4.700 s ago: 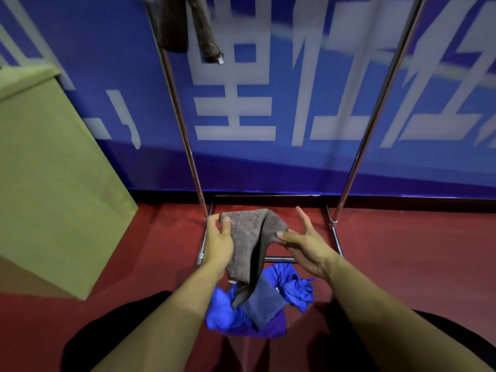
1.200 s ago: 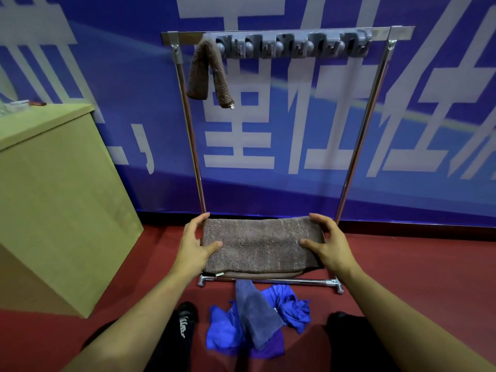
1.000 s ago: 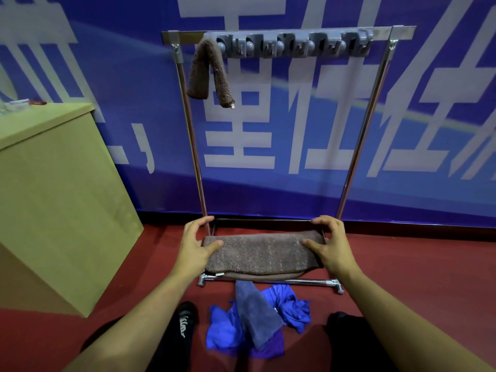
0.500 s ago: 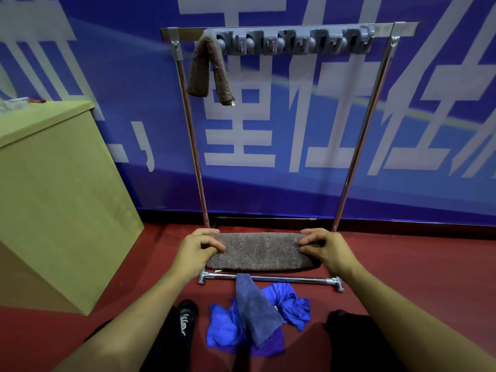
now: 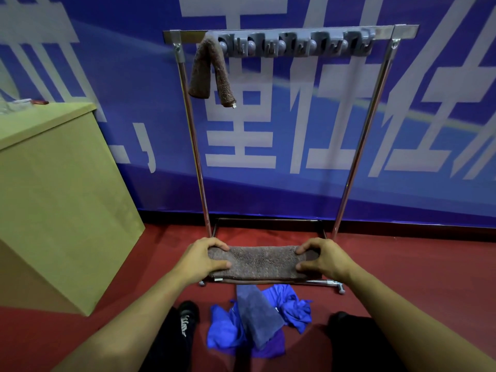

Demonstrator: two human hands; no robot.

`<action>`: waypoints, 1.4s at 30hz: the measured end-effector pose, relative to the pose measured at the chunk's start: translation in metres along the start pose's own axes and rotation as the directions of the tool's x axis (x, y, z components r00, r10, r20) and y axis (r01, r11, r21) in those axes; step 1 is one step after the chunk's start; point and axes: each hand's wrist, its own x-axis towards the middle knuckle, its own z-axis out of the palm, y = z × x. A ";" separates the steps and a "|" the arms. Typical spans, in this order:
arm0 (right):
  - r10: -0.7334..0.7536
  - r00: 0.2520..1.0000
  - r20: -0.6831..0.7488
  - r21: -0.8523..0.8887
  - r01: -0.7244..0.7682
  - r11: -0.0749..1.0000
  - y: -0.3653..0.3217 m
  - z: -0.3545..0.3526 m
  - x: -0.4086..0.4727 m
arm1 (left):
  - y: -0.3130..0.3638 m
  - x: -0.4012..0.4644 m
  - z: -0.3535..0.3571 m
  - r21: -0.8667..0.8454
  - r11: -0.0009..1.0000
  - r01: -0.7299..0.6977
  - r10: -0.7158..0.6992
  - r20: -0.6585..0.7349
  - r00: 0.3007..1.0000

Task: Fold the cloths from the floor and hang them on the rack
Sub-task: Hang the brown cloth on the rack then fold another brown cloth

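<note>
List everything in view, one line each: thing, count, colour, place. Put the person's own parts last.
Rack: one, chrome frame with a grey hook strip along the top bar, standing against the wall.
Hung cloth: one, brown, draped over the top bar at its left end.
Folded cloth: one, brown, held flat between both hands above the rack's front base bar.
Cloth pile: a grey cloth on several blue ones, exact count unclear, on the floor near the feet.
Cabinet: one, pale wood, at the left.
Banner: one, blue with white characters, behind the rack.
Floor: red.
Shoes: two, black, either side of the pile.
Left hand: gripping the folded cloth's left end.
Right hand: gripping its right end.
</note>
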 end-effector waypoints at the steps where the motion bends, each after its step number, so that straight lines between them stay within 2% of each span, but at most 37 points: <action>1: 0.000 1.000 -0.002 -0.027 0.000 1.000 0.001 0.001 0.000 | 0.002 -0.001 0.001 -0.002 1.000 0.011 -0.011 0.000 1.000; 5: -0.036 0.999 -0.027 -0.080 0.034 0.996 0.006 0.005 0.003 | 0.004 -0.002 0.005 -0.028 0.999 0.031 -0.031 0.026 0.999; 8: -0.054 0.997 -0.055 -0.074 0.050 0.996 0.014 0.006 0.005 | 0.003 -0.003 0.003 -0.113 0.992 0.059 -0.049 0.088 0.995; 10: -0.038 0.997 -0.062 -0.034 0.036 0.999 0.013 0.002 0.002 | 0.003 -0.003 0.000 -0.198 0.977 0.078 -0.055 0.121 0.991; 13: -0.021 0.999 -0.037 0.119 0.025 0.993 0.005 -0.005 -0.004 | 0.006 -0.007 -0.004 -0.350 0.931 0.105 -0.067 0.118 0.991; 16: -0.011 0.998 -0.064 0.194 0.024 0.981 0.004 -0.007 -0.005 | 0.010 -0.008 -0.002 -0.562 0.811 0.160 -0.117 0.112 0.987; 19: 0.007 0.997 -0.079 0.244 0.013 0.970 0.006 -0.007 -0.005 | 0.011 -0.005 0.002 -0.756 0.626 0.190 -0.226 0.057 0.973; 22: 0.017 0.995 -0.100 0.260 0.010 0.966 0.006 -0.006 -0.006 | 0.017 -0.003 0.004 -0.849 0.496 0.180 -0.329 0.008 0.944; 26: 0.009 0.996 -0.085 0.222 0.011 0.975 0.006 -0.005 -0.005 | 0.025 0.003 0.006 -0.907 0.409 0.101 -0.343 -0.050 0.938; 29: -0.037 0.996 -0.080 0.072 0.042 0.997 0.005 -0.002 -0.006 | 0.035 0.008 0.004 -0.891 0.449 0.066 -0.283 -0.072 0.956; 31: -0.064 0.992 -0.105 0.057 0.070 0.996 0.000 0.001 -0.007 | 0.044 0.010 0.003 -0.857 0.513 0.051 -0.232 -0.081 0.969; 35: -0.105 0.991 -0.078 0.166 0.117 0.979 -0.023 0.009 -0.001 | 0.056 0.011 0.005 -0.739 0.673 0.034 -0.117 -0.060 0.991; 42: -0.251 0.967 0.032 0.368 0.222 0.903 -0.070 0.036 0.002 | 0.065 0.006 0.002 -0.678 0.735 0.012 -0.055 -0.042 0.998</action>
